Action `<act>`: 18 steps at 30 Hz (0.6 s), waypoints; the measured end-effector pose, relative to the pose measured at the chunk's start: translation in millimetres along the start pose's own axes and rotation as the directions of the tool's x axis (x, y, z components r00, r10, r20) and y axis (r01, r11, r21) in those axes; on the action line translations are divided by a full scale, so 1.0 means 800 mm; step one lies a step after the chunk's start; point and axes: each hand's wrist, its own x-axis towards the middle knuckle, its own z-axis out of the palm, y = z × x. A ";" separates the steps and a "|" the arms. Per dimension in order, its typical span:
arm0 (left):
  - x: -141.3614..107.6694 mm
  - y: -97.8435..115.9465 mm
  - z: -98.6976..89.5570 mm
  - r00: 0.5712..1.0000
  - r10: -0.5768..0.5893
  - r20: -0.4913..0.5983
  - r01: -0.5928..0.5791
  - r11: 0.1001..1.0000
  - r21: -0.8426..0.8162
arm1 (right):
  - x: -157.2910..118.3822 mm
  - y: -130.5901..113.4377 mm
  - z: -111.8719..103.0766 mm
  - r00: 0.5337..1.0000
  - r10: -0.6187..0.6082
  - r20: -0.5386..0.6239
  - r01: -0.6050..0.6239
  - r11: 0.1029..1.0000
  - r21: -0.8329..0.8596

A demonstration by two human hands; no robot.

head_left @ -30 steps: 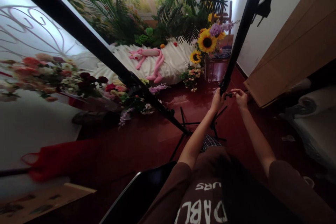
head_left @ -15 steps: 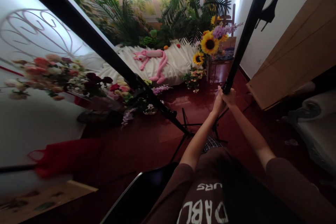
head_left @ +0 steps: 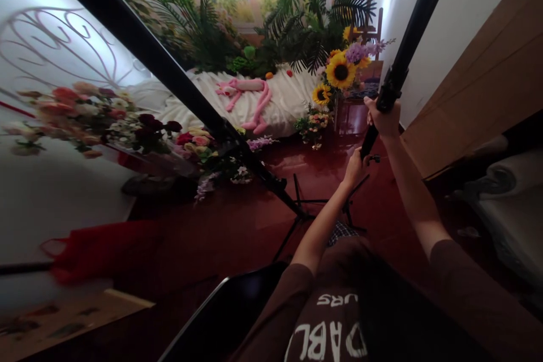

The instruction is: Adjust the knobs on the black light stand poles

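Note:
A black light stand point(head_left: 418, 17) rises at a slant on the right, its legs spread on the floor below. My left hand point(head_left: 355, 168) is wrapped around the stand's lower tube, beside a small black knob point(head_left: 374, 158). Higher up, my right hand point(head_left: 387, 120) grips the pole just under a black clamp collar point(head_left: 393, 80), thumb along the near side. Part of each hand's fingers is hidden behind the pole. To the left, a second black stand point(head_left: 169, 79) leans across the view, touched by neither hand.
A pink plush toy point(head_left: 250, 87) lies on white cloth point(head_left: 288, 99). Sunflowers point(head_left: 340, 70) and palm leaves point(head_left: 314, 11) stand behind. Artificial flowers point(head_left: 80, 113) crowd the left. A brown board point(head_left: 470, 68) and a wrapped roll point(head_left: 509, 172) are at right; a red bag point(head_left: 102, 246) is lower left.
My right hand has risen along the pole, away from my left hand, and the clamp collar and knob now show. A black plug that hung beside the pole is out of sight.

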 end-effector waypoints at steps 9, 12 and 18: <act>0.000 -0.006 0.004 0.999 0.027 -0.027 -0.027 1.000 -0.004 | -0.030 -0.020 -0.025 0.997 0.009 0.076 -0.003 0.998 -0.067; -0.001 -0.005 0.003 1.000 0.020 -0.017 -0.020 1.000 0.002 | -0.062 -0.011 -0.044 0.996 0.035 0.086 -0.020 0.986 -0.166; -0.001 -0.005 0.001 0.998 0.066 -0.012 -0.066 0.998 -0.005 | -0.132 0.043 -0.084 0.967 0.120 0.226 -0.048 0.953 -0.300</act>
